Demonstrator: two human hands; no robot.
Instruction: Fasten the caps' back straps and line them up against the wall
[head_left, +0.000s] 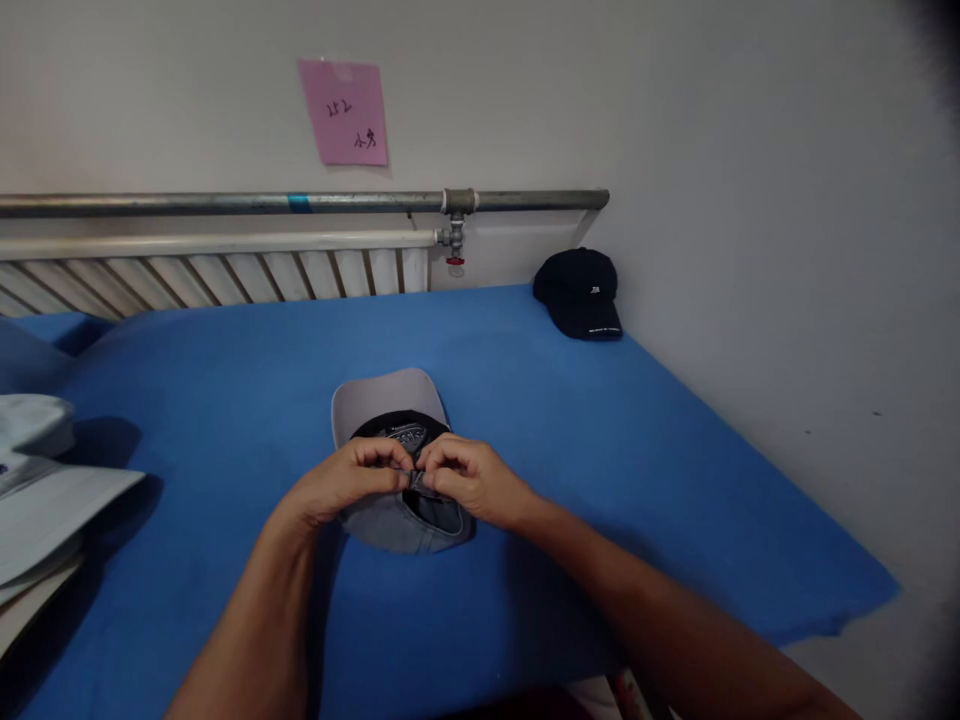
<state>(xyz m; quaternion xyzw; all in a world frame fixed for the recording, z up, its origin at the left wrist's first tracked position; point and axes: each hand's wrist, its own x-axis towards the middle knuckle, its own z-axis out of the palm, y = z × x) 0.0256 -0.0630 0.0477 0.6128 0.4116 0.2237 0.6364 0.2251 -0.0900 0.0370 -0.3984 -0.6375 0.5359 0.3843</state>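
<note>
A grey cap (390, 400) lies upside down on the blue-covered table (600, 440), brim pointing away from me, its dark inside showing. My left hand (349, 480) and my right hand (469, 478) meet over the cap's near rim. Both have their fingers curled and pinch the cap's back strap between them. The strap itself is mostly hidden under my fingertips.
A dark navy cap (579, 292) sits at the far right corner by the wall. A stack of pale caps (37, 490) lies at the left edge. A radiator (225, 275) and metal pipe (300, 202) run along the back wall, below a pink note (345, 112).
</note>
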